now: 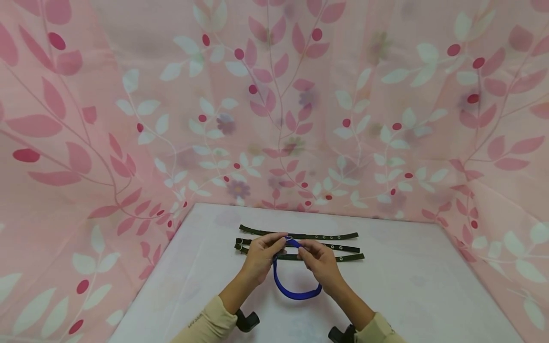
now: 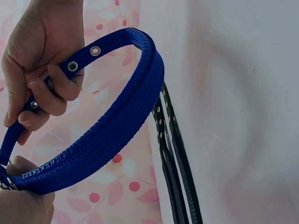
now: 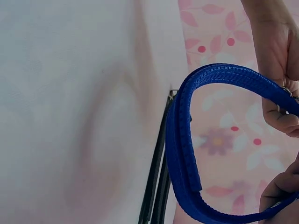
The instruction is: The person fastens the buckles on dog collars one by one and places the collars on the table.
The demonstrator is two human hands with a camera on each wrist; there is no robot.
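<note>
A blue collar (image 1: 297, 294) is held up in a loop above the white table, its padded band hanging toward me. My left hand (image 1: 258, 257) grips its buckle end; the metal buckle (image 2: 8, 182) shows between the fingers in the left wrist view. My right hand (image 1: 320, 266) pinches the narrower strap end (image 2: 84, 57), which has a row of metal eyelets. Both hands are close together, the strap end running from one to the other. Three dark green collars (image 1: 349, 236) lie side by side behind the hands, partly covered by them.
The white table (image 1: 407, 286) is enclosed at the back and sides by pink leaf-patterned cloth (image 1: 279, 119). Black wrist-mounted devices (image 1: 248, 321) hang under both forearms, near the table's front.
</note>
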